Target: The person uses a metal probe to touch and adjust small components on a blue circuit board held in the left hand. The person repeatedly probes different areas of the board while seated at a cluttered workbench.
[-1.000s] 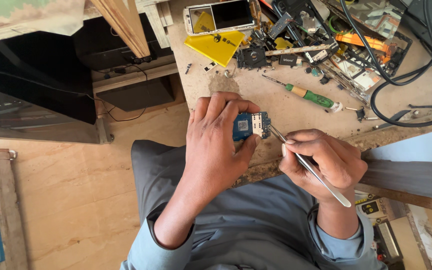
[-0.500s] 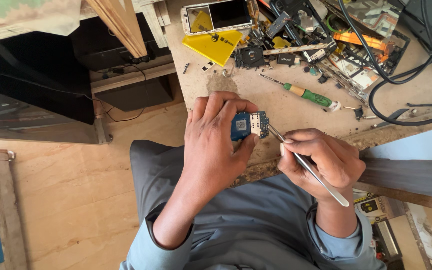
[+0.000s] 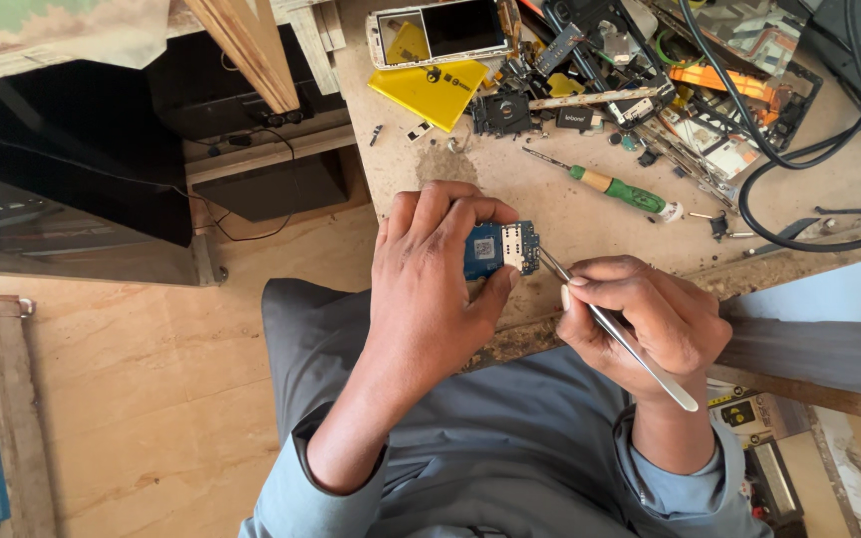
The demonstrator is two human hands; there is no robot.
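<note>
My left hand [image 3: 430, 274] grips a small blue circuit board [image 3: 498, 247] with a metal slot on it, holding it just above the front edge of the wooden bench [image 3: 560, 214]. My right hand [image 3: 645, 319] pinches a pair of metal tweezers [image 3: 615, 329], their tip touching the board's right edge. The tweezers' back end sticks out past my right wrist. Both forearms are in grey-blue sleeves.
A green-handled screwdriver [image 3: 615, 187] lies on the bench behind my hands. Farther back sit a phone frame [image 3: 440, 30], a yellow sheet [image 3: 432, 85], several loose phone parts and black cables [image 3: 799, 169]. Black boxes [image 3: 72, 149] stand at left on a wooden floor.
Both hands stay almost in place on the board and tweezers; the view has only shifted slightly.
</note>
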